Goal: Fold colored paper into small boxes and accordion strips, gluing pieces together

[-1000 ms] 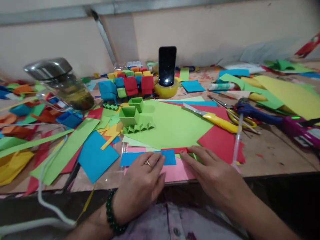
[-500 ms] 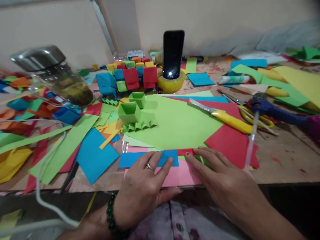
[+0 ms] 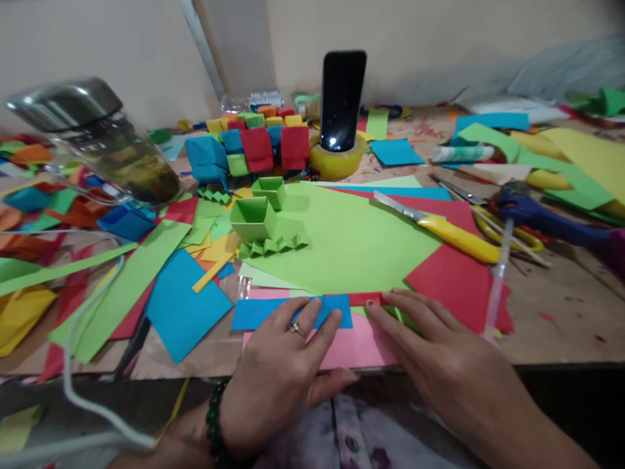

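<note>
A blue paper strip (image 3: 258, 314) lies near the table's front edge, on pink paper (image 3: 354, 348). My left hand (image 3: 290, 358), with a ring and a green bead bracelet, rests on the strip with its fingers spread flat. My right hand (image 3: 437, 345) lies with fingers stretched over a narrow red strip (image 3: 361, 299) and a green piece beneath it. Behind the hands is a large green sheet (image 3: 351, 241). Two small green paper boxes (image 3: 252, 218) and a zigzag-folded green strip (image 3: 278, 245) are at its left side.
A yellow utility knife (image 3: 454, 238), scissors and a blue glue gun (image 3: 551, 215) lie at the right. A phone (image 3: 343, 98) stands in a yellow tape roll (image 3: 336, 159). At the left are a glass jar (image 3: 131, 156), a white cable (image 3: 73, 345) and paper scraps. Coloured paper cubes (image 3: 256, 148) are behind.
The view has shifted slightly. Both hands stay on the strips in nearly the same places, and nothing else has visibly moved.
</note>
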The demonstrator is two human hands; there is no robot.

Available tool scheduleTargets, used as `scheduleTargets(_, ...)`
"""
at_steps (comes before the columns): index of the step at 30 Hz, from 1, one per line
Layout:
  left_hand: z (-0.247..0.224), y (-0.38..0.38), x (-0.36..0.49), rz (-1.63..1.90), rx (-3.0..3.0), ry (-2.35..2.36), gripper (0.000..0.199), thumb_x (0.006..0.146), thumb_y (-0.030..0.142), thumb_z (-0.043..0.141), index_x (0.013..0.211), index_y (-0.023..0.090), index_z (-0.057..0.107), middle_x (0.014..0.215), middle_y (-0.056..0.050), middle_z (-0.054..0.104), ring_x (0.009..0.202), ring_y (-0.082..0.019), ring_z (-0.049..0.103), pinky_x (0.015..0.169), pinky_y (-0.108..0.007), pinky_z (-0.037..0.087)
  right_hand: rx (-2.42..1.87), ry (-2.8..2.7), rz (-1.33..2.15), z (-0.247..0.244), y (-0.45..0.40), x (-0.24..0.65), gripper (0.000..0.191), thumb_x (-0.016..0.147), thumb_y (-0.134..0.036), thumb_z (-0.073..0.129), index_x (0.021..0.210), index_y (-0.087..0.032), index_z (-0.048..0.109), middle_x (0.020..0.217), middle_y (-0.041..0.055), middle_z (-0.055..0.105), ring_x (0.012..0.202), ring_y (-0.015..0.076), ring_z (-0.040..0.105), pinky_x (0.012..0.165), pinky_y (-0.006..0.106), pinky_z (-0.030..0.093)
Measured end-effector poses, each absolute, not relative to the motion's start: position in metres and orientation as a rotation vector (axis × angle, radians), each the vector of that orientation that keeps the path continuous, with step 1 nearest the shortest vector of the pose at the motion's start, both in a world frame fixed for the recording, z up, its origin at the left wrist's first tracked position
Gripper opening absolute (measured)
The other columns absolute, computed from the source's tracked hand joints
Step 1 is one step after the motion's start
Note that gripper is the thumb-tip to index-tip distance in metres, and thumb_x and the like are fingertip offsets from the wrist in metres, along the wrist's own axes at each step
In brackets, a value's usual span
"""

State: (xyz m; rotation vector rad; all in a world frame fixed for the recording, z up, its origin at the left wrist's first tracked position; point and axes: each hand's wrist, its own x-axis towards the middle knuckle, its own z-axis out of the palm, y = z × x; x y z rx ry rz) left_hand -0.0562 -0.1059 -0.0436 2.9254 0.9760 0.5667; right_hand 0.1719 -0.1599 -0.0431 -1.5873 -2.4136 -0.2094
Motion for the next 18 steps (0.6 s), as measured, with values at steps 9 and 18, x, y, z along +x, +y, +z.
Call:
scheduleTargets(9,-0.0436,-0.105,-0.0565,0.607,2.915,0.965,0.055,0.083,0.057,0.054,0.117,0.014,0.064,0.112,-0.014,0.066,0.104,-0.029,0.058,0.084,-0.043,0.055,-1.577,-2.413,-0.224,-0.0445,-0.1601,0.1732,0.039,0.09,-0.014,0.037,0.117,-0.016,0.065,0.117,0.0167,0.063,0.111,0.0308,0.058,0.076,0.043,0.059)
scheduleTargets(18,-0.045,-0.1055,-0.0554,0.58,2.919,0.978,0.053,0.084,0.054,0.054,0.118,0.015,0.063,0.113,-0.013,0.066,0.105,-0.03,0.058,0.086,-0.044,0.054,-1.595,-2.41,-0.206,-0.0442,-0.1601,0.1726,0.038,0.088,-0.011,0.041,0.117,-0.016,0.065,0.117,0.0159,0.063,0.111,0.0315,0.058,0.076,0.042,0.059)
